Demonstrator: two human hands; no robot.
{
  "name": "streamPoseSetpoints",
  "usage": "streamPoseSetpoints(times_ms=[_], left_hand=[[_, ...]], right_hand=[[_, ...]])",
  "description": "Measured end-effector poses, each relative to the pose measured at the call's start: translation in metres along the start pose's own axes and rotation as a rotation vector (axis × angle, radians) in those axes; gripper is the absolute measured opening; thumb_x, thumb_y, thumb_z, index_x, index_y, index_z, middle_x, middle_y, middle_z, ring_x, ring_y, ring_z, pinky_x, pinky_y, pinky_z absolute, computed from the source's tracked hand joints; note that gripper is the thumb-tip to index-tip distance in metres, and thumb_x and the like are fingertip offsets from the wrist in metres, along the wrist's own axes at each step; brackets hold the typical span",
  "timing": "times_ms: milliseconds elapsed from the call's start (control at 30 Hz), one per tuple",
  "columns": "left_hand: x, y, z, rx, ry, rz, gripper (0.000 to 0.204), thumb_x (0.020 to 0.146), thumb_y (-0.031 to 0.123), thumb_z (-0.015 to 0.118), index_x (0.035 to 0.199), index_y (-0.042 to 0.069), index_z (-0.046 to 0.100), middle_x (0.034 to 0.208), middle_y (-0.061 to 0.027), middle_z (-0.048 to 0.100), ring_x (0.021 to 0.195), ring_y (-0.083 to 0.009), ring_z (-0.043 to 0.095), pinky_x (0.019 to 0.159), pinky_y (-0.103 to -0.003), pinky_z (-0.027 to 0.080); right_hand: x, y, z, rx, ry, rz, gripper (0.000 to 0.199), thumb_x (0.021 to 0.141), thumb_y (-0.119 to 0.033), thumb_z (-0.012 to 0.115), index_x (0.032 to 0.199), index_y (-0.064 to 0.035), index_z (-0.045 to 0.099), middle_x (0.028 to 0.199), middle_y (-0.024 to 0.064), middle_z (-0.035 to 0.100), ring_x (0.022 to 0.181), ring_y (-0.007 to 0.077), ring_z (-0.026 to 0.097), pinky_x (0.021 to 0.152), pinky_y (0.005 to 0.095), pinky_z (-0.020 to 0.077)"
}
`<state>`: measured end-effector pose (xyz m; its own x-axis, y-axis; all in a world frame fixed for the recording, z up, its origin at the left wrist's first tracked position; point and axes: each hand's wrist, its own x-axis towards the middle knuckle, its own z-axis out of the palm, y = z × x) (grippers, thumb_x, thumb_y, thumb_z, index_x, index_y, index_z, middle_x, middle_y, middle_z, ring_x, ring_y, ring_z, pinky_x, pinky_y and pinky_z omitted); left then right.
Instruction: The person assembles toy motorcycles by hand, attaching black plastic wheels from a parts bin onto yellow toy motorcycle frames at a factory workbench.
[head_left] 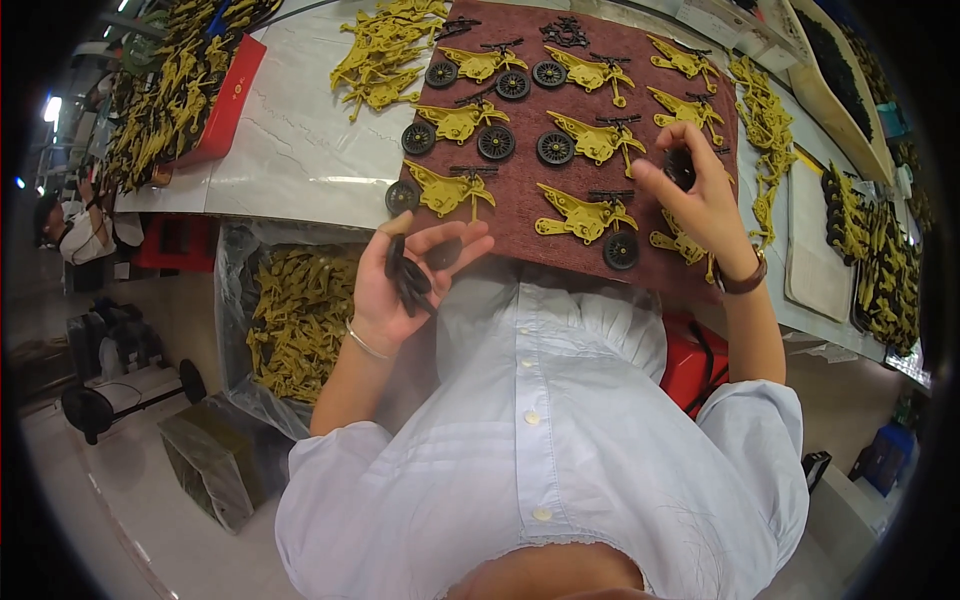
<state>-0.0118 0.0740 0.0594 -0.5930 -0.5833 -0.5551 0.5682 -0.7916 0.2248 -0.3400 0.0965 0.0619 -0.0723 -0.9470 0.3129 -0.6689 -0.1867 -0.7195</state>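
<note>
Yellow toy motorbike bodies [585, 212] with black handlebars lie in rows on a maroon towel [515, 215]. Black spoked wheels [555, 148] are set against several of them, some with two and some with one. In my left hand [372, 285], palm up by the towel's front left edge, rests a small stack of black toy wheels [405, 275]; the fingers are partly stretched. My right hand [708, 205] is over the right column of bodies, thumb and fingers closed on one dark wheel [680, 168]. That hand partly covers the bodies beneath it.
Loose yellow parts are heaped at the table's back left [385, 55] and along the towel's right edge [765, 140]. A red box [225, 100] of parts stands far left. Below the table edge sits a plastic-lined bin [300, 310] of yellow parts. A pale tray [850, 90] holds black pieces.
</note>
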Motion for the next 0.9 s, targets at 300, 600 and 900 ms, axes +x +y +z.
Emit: streamPoseSetpoints(times_ms=[300, 600, 900], left_hand=[[0.002, 0.000, -0.034, 0.421, -0.096, 0.148, 0.039, 0.095, 0.027, 0.045, 0.125, 0.002, 0.050, 0.126, -0.0228, 0.053, 0.069, -0.0218, 0.067, 0.038, -0.021, 0.041], [0.000, -0.006, -0.034, 0.215, -0.011, 0.158, 0.023, 0.095, 0.023, 0.048, 0.107, 0.004, 0.054, 0.124, -0.0212, 0.054, 0.090, -0.0326, 0.065, 0.039, -0.022, 0.041], [0.001, -0.012, -0.026, 0.740, 0.117, 0.427, 0.016, 0.092, 0.012, 0.056, 0.103, 0.000, 0.059, 0.093, -0.0093, 0.067, 0.075, -0.0232, 0.068, 0.044, -0.021, 0.045]], right_hand=[[0.013, 0.026, 0.000, 0.264, -0.261, 0.127, 0.014, 0.089, -0.009, 0.059, 0.101, -0.0015, 0.056, 0.089, 0.0008, 0.056, 0.080, 0.0074, 0.053, 0.068, 0.0224, 0.0448], [0.012, 0.023, -0.008, -0.092, -0.338, 0.022, 0.018, 0.079, -0.002, 0.066, 0.097, 0.0004, 0.062, 0.088, 0.0089, 0.061, 0.080, 0.0195, 0.061, 0.071, 0.0298, 0.0490], [0.032, 0.034, -0.016, 0.156, -0.380, 0.112, 0.010, 0.084, -0.005, 0.064, 0.092, 0.0009, 0.062, 0.079, 0.0009, 0.062, 0.070, 0.0069, 0.054, 0.061, 0.0232, 0.0450]])
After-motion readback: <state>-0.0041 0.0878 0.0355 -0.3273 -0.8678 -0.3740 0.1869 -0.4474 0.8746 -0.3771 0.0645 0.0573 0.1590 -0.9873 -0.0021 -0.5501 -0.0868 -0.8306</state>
